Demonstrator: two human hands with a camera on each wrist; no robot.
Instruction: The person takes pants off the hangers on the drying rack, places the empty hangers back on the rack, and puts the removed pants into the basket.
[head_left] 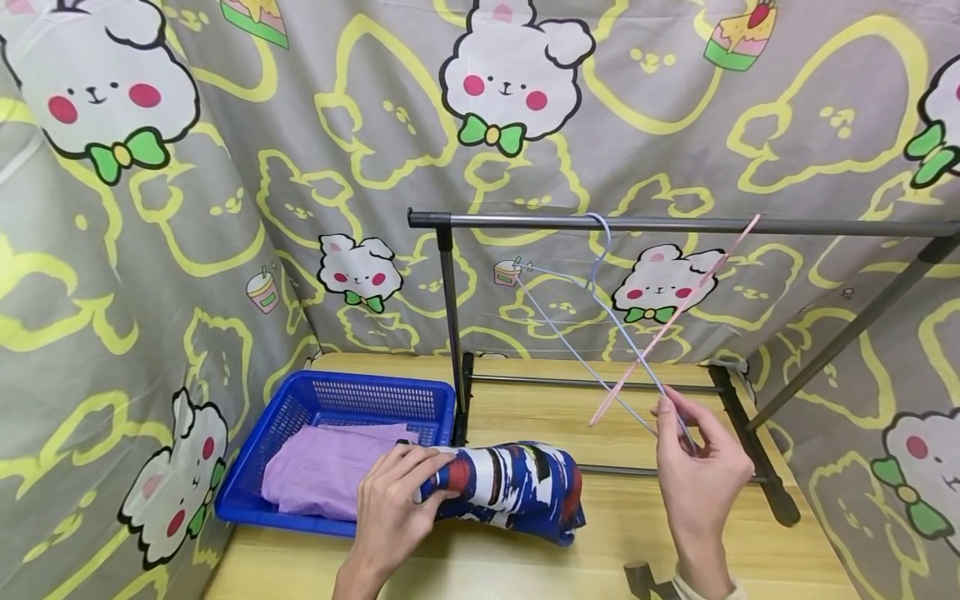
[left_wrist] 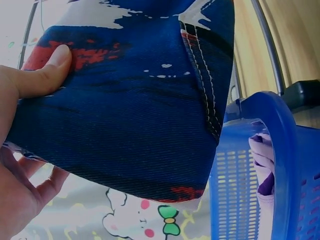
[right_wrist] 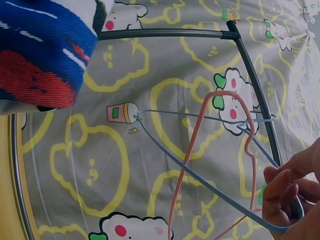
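My left hand [head_left: 397, 492] grips a blue, white and red printed denim garment [head_left: 510, 492], thumb on top and fingers beneath. A double-stitched edge runs down the garment [left_wrist: 135, 115] in the left wrist view; its far part is bunched. With thumb and fingers, my right hand [head_left: 701, 467] pinches the lower right corner of a blue wire hanger [head_left: 609, 242], whose hook reaches the rack's top rail. A pink hanger [head_left: 678, 312] also hangs from that rail, nearly edge-on, crossing the blue one; its hook shows in the right wrist view.
A dark metal clothes rack [head_left: 517, 222] stands on the wooden table [head_left: 570, 575]. Left of it sits a blue plastic basket [head_left: 255, 450] with a lilac cloth [head_left: 322, 471] inside. Grey curtains [head_left: 405, 183] with cartoon prints enclose the back and sides.
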